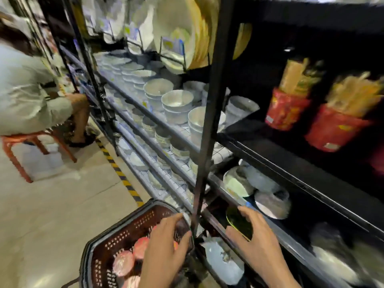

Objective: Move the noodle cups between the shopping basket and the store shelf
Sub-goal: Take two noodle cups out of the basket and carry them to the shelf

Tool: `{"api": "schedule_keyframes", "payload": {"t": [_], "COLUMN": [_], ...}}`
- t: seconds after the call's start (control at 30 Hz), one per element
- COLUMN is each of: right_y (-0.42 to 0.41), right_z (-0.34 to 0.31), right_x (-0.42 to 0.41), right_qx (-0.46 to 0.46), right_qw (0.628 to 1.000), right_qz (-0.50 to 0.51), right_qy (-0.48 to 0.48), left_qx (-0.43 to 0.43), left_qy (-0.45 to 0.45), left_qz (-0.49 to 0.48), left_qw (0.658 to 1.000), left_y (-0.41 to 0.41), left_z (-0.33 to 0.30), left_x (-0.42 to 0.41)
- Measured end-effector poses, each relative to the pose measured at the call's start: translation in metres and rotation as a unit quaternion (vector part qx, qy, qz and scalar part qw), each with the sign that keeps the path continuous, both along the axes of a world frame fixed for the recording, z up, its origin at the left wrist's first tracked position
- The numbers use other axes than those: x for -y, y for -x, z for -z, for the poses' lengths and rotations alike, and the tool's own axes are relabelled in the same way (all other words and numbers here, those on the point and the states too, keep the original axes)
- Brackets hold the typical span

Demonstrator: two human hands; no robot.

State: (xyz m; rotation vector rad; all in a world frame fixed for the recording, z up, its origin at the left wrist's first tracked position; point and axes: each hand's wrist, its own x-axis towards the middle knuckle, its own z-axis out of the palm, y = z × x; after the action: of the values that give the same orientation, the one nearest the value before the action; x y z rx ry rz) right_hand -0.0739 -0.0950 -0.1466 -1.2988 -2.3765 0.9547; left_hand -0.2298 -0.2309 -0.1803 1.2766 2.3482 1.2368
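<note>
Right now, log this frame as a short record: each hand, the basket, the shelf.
left hand: over the basket, fingers spread, holding nothing visible
right hand: at the low shelf, fingers curled round a dark cup
shopping basket: on the floor, pink-lidded cups inside
shelf: pale-lidded cups lying on it
upper shelf: red cups
image: motion-blurred

Stacked white bowls (pixel 176 102), red stool (pixel 31 146)

Left hand (pixel 164 242) hovers over the dark red basket (pixel 99 260), pink-lidded noodle cups (pixel 133 256) inside. Right hand (pixel 255 244) grips a dark cup (pixel 236 222) at the low shelf (pixel 291 179). Pretty blurry.
</note>
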Motion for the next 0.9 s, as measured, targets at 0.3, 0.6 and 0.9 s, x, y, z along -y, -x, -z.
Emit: {"api": "schedule_keyframes", "payload": {"t": [0.3, 0.6, 0.9], "right_y": [-0.109, -0.226, -0.356], "right_z": [-0.014, -0.019, -0.039], "right_x": [0.083, 0.154, 0.133], "right_qx": [-0.046, -0.019, -0.005], "right_qw": [0.961, 0.893, 0.872], "right_qz": [0.274, 0.447, 0.477], "right_qy": [-0.011, -0.049, -0.107], "left_qx": [-0.047, -0.123, -0.154], "left_qy": [-0.011, -0.008, -0.053], "left_qz": [0.279, 0.456, 0.478], "left_qw": [0.959, 0.881, 0.863], "left_y": [-0.059, -0.176, -0.304], "left_z": [-0.028, -0.053, -0.071], "left_x": [-0.037, -0.055, -0.097]}}
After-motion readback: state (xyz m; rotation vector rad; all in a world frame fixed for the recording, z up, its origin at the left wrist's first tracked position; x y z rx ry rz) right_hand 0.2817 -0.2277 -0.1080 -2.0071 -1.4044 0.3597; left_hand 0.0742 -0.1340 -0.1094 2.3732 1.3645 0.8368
